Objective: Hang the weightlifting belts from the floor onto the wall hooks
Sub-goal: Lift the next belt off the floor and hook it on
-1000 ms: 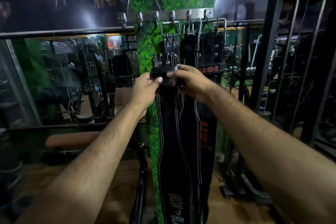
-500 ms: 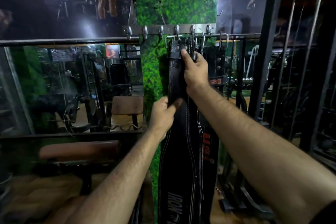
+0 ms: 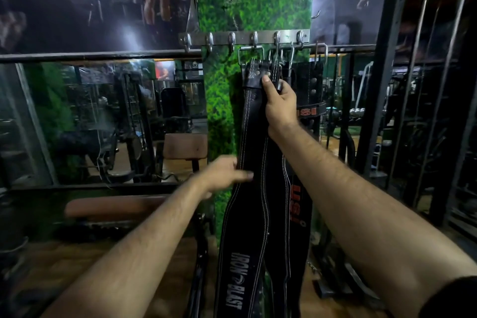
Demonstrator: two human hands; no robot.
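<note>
A black leather belt [image 3: 251, 152] with white stitching and "IRON BLAST" lettering hangs down the green grass-covered pillar. Its metal buckle [image 3: 251, 55] is up at the steel hook rail [image 3: 245, 38]. My right hand [image 3: 280, 102] grips the belt's top just under the buckle. My left hand [image 3: 223, 175] holds the belt's left edge lower down, thumb across its front. Behind it hangs a second black belt [image 3: 296, 204] with red "USI" lettering, and a further belt [image 3: 311, 90] hangs at the right end of the rail.
Three bare hooks [image 3: 209, 40] sit at the rail's left end. A brown padded bench [image 3: 116, 205] stands low on the left, before a mirror wall. Black machine frames and steel bars [image 3: 418, 85] crowd the right side.
The belt has gone up from chest height to the rail, its buckle now at the hooks. My right hand rose with it; my left hand slid down its left edge.
</note>
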